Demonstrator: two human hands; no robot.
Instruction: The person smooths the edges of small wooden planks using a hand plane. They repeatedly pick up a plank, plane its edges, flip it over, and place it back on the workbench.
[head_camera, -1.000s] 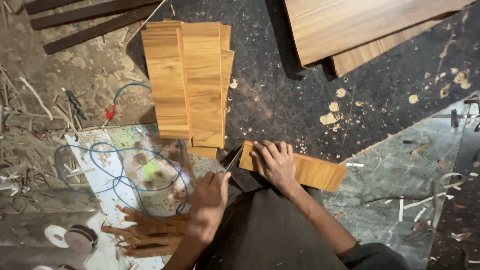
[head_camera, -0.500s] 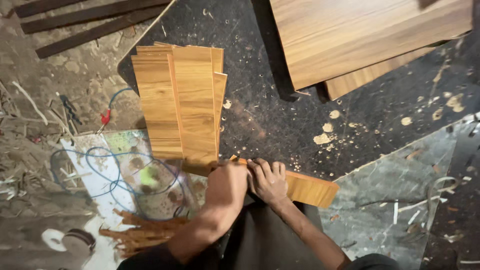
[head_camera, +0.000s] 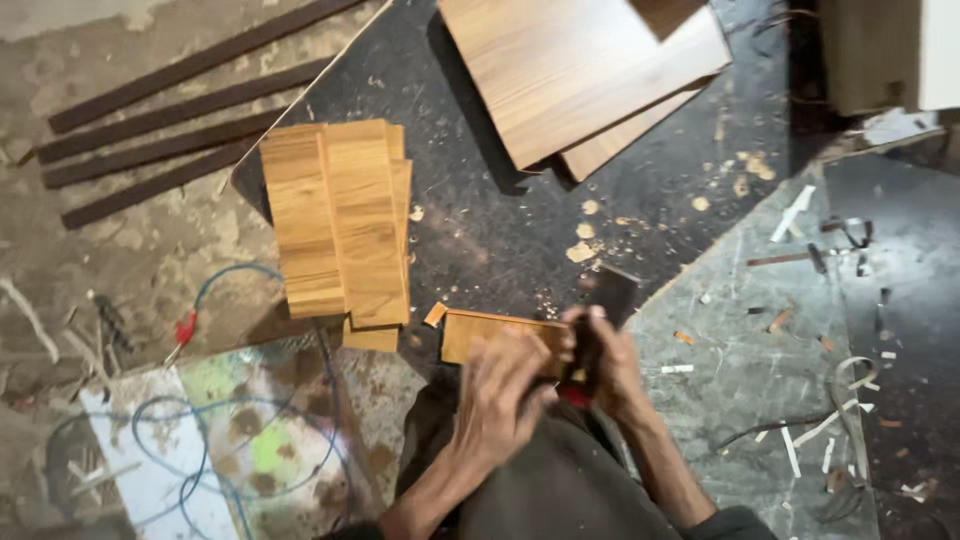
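A small rectangular wood-grain piece lies on the black sheet just in front of me. My left hand is blurred and lies over the piece's right half, fingers curled on it. My right hand is next to it, closed around a dark flat tool that sticks up past the piece's right end. A bit of red shows under the hands. The right end of the piece is hidden by both hands.
A stack of wood-grain panels lies to the left on the black sheet, with larger boards at the top. Dark strips lie on the floor at upper left. A blue cable loops at lower left. Chips and offcuts litter the grey slab.
My left hand came from the lower left onto the piece beside my right hand. My right hand now grips a dark tool at the piece's right end. The view shifted right.
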